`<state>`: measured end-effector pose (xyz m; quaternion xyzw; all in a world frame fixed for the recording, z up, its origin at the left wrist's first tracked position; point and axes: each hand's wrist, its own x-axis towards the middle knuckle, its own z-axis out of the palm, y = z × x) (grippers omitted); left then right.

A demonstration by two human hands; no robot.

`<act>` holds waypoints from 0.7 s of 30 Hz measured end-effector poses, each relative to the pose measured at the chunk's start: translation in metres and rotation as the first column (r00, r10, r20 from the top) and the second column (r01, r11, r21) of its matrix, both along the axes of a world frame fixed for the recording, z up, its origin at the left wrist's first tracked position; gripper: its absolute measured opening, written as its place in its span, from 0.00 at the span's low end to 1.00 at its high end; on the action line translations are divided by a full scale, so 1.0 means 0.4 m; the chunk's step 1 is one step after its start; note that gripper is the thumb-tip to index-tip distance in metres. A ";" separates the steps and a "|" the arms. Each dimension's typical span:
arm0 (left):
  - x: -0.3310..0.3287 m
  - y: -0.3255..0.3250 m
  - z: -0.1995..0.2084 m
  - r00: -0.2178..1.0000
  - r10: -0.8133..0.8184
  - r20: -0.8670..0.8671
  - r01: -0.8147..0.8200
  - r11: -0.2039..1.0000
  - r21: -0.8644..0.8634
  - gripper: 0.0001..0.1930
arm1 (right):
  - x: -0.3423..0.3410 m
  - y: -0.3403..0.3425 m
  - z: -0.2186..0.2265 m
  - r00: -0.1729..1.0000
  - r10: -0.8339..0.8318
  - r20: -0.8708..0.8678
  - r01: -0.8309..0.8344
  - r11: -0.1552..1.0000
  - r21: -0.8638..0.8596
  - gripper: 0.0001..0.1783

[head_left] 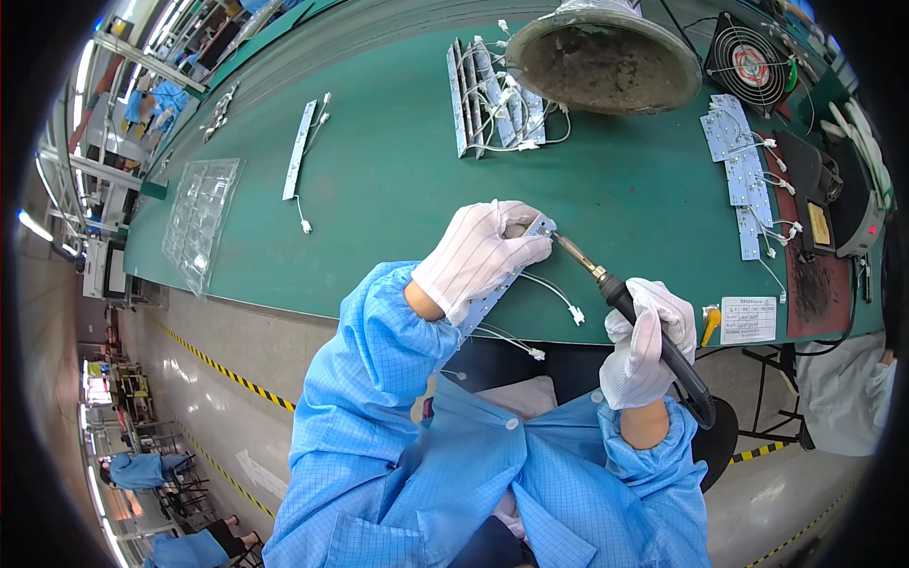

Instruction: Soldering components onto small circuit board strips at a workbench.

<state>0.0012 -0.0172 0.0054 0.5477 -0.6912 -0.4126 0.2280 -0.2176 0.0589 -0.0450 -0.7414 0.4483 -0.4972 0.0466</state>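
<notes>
Left hand [483, 251] gripping pale-blue strip board [541, 226]; right hand [649, 348] wrapped round soldering iron [619, 295], tip by board's far end. 1 separate strip [299, 151] on green table [379, 180].

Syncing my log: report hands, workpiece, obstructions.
Left white-gloved hand: holding narrow pale blue circuit board. Right white-gloved hand: gripping black-handled soldering iron, tip by board's upper end, contact unclear. White wires trail beside board, clear of tip.

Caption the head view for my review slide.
Gloved left hand grips a circuit strip; right hand holds a soldering iron near its end.
</notes>
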 end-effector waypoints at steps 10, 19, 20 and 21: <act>0.009 0.002 -0.001 0.998 -0.045 0.053 0.047 0.998 -0.034 0.19 | 0.011 0.004 0.021 0.995 0.070 0.066 -0.074 0.996 0.057 0.30; 0.071 0.159 0.079 0.836 0.136 0.532 -0.015 0.974 -0.226 0.31 | 0.014 -0.028 0.008 0.983 -0.147 -0.113 0.104 0.943 -0.316 0.15; 0.073 0.191 0.075 0.790 0.075 0.609 0.066 0.976 -0.206 0.27 | 0.023 -0.011 -0.003 0.993 -0.043 0.114 0.047 0.998 -0.037 0.24; 0.070 0.209 0.074 0.778 0.101 0.621 0.029 0.980 -0.196 0.25 | 0.033 0.004 -0.008 0.939 0.005 0.343 -0.090 0.969 0.231 0.33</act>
